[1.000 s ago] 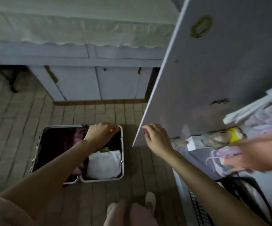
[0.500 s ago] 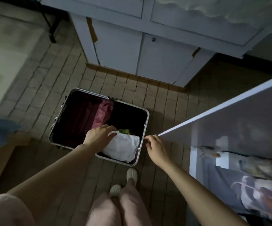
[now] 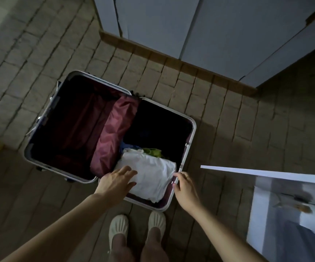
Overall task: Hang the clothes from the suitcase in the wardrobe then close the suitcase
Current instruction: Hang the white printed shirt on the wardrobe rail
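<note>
Head view, tilted lower than half a second ago, wardrobe door (image 3: pixel 266 173) now at right edge. Left hand (image 3: pixel 116 183) shifted, fingers spread flat on white folded garment (image 3: pixel 151 176) in near right corner of open suitcase (image 3: pixel 187 148). Right hand (image 3: pixel 186 188) relaxed at suitcase rim, touching garment edge. Brick-patterned floor (image 3: pixel 228 120); pale cabinets (image 3: pixel 200 25) beyond.

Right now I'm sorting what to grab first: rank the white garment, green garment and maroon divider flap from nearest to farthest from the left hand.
1. White garment, under the left hand.
2. Maroon divider flap, just beyond, left.
3. Green garment, farther, behind the white one.
</note>
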